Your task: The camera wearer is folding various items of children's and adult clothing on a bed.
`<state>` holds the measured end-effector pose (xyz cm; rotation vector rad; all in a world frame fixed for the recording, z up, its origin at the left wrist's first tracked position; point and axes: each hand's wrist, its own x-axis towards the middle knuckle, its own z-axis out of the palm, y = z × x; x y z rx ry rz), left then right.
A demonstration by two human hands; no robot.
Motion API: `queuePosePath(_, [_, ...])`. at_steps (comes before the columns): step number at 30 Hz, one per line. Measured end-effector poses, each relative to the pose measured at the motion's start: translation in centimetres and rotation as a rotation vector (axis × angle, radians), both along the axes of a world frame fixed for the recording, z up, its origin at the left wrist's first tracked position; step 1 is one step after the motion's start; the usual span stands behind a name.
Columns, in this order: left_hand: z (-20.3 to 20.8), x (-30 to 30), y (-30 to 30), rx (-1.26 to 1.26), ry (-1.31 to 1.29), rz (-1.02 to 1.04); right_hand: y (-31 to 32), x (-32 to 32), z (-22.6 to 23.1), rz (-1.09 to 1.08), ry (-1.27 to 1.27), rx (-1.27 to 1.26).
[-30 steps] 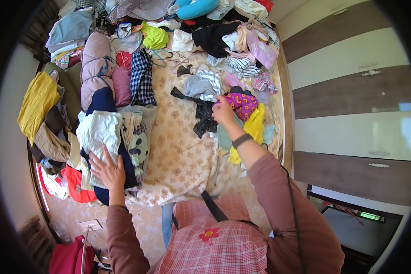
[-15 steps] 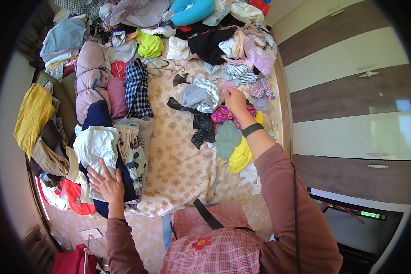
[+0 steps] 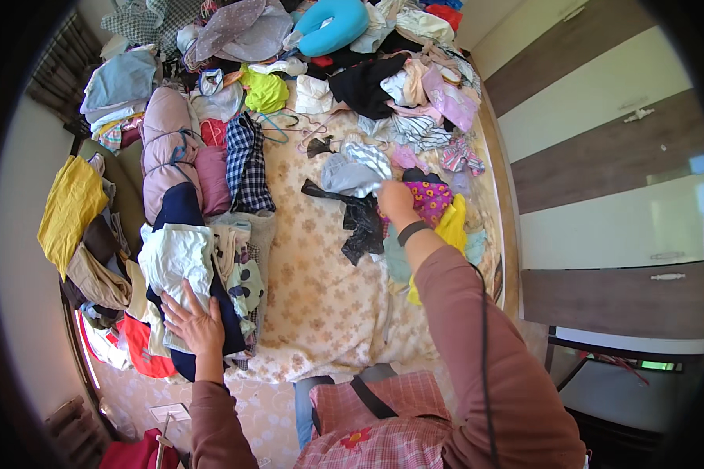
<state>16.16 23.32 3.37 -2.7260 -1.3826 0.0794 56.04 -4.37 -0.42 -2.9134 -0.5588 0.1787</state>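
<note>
My left hand (image 3: 194, 319) lies flat with fingers spread on a folded white cloth (image 3: 177, 258), which rests on a dark navy garment (image 3: 231, 309) at the left of the bed. My right hand (image 3: 397, 202) is closed over the loose clothes on the right side; its fingertips are hard to see, and what they hold cannot be made out. Beside it lie a grey-and-white striped cloth (image 3: 352, 173), a black crumpled plastic-like piece (image 3: 361, 227), a magenta flowered cloth (image 3: 430, 202) and a yellow cloth (image 3: 452, 227). A grey-green cloth (image 3: 396, 258) shows partly beneath my right forearm.
Mixed clothes and a blue neck pillow (image 3: 332, 30) line the bed's far edge. At left are a tied pink bundle (image 3: 168, 148), a checked shirt (image 3: 245, 160) and a mustard cloth (image 3: 72, 215). Hangers (image 3: 278, 129) lie mid-bed. A striped drawer unit (image 3: 602, 156) stands at right.
My right hand has come nearer to me and slightly left across the loose clothes. My left hand stays on the white cloth. The whole view has shifted a little.
</note>
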Motion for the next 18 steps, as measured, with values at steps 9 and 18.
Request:
queuePosePath(9, [3.7,0.4,0.6,-0.155,0.016,0.010,-2.3,2.0,22.3,0.089,0.003,1.106])
queuePosePath(18, [16.2,7.2,-7.5,-0.899,-0.861,-0.440,-4.2,-6.5,38.3,0.157,0.764,1.690])
